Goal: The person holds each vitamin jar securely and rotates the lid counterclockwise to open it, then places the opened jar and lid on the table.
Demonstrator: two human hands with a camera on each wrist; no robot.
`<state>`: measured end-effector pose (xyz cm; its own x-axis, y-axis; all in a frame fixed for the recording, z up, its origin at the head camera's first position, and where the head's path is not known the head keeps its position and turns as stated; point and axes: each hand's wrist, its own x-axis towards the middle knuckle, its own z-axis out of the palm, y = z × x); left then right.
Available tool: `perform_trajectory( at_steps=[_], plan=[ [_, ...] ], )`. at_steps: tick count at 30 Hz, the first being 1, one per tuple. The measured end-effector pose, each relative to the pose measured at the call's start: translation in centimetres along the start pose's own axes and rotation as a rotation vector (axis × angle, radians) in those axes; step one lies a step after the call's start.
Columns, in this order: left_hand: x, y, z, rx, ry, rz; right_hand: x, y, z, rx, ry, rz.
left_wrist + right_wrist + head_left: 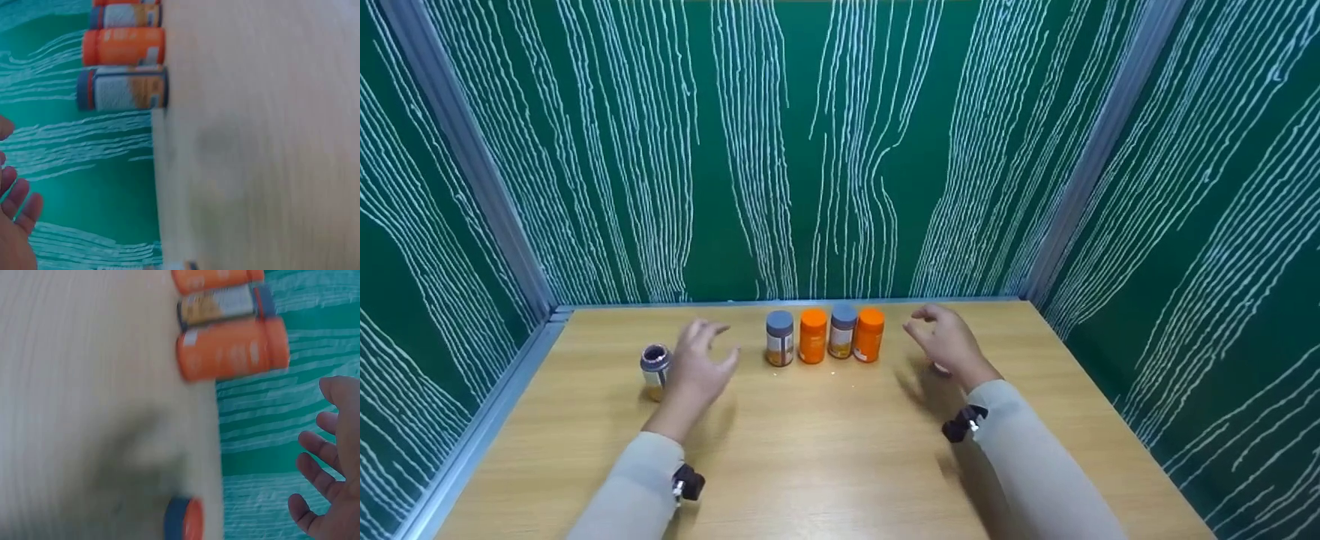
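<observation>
Left hand [697, 366] and right hand [949, 341] hold nothing, fingers loosely bent. An open jar [655, 369] stands frame left, beside the left hand; a cap [175, 520] lies near the right hand. Best grip the jar low and level, clear of the capped jars [814, 337] mid-frame.

Work booth [1166, 300] (green panels [802, 161], metal posts [476, 150])

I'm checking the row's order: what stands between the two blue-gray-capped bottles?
Just one orange bottle; the head view shows it.
</observation>
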<state>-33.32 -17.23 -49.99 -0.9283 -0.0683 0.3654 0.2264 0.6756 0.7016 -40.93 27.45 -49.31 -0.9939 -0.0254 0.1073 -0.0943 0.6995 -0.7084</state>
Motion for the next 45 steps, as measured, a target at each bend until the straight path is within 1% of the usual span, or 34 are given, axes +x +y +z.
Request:
perform_trajectory(
  at_steps=[3, 6, 9, 13, 18, 21, 24, 28, 32, 36, 40, 44, 45],
  plan=[
    [0.4, -0.1, 1.7, -0.041, -0.065, -0.059, -0.1, -2.4, 1.2, -0.012, 0.002, -0.059],
    [0.9, -0.1, 3.5, -0.104, -0.101, -0.119, -0.3, -4.9, 2.5, -0.023, -0.008, -0.104],
    [1.4, 0.3, 5.2, -0.182, -0.107, -0.187, -0.5, -7.1, 3.6, -0.039, -0.017, -0.143],
    [1.9, 0.9, 7.3, -0.26, -0.112, -0.26, -0.8, -9.0, 5.0, -0.078, -0.033, -0.193],
    [2.3, 1.2, 9.2, -0.255, -0.118, -0.292, -1.1, -10.5, 6.3, -0.133, -0.054, -0.291],
    [2.7, 1.1, 9.8, -0.255, -0.11, -0.307, -1.3, -11.2, 7.0, -0.131, -0.078, -0.34],
    [3.1, 0.8, 10.1, -0.274, -0.115, -0.334, -1.5, -11.9, 7.7, -0.116, -0.116, -0.348],
    [3.6, 0.4, 10.5, -0.284, -0.133, -0.354, -1.6, -12.6, 8.7, -0.143, -0.147, -0.387],
    [4.0, 0.0, 10.9, -0.289, -0.147, -0.354, -1.6, -13.2, 9.6, -0.189, -0.174, -0.433],
    [4.1, -0.2, 11.1, -0.281, -0.166, -0.35, -1.6, -13.3, 10.3, -0.223, -0.207, -0.438],
    [4.2, -0.3, 11.1, -0.29, -0.171, -0.346, -1.5, -13.3, 10.7, -0.263, -0.216, -0.44],
    [4.2, -0.4, 11.4, -0.306, -0.157, -0.335, -1.5, -13.2, 10.8, -0.275, -0.222, -0.433],
    [4.3, -0.4, 11.5, -0.305, -0.15, -0.324, -1.4, -13.2, 10.8, -0.275, -0.224, -0.436]
  ],
)
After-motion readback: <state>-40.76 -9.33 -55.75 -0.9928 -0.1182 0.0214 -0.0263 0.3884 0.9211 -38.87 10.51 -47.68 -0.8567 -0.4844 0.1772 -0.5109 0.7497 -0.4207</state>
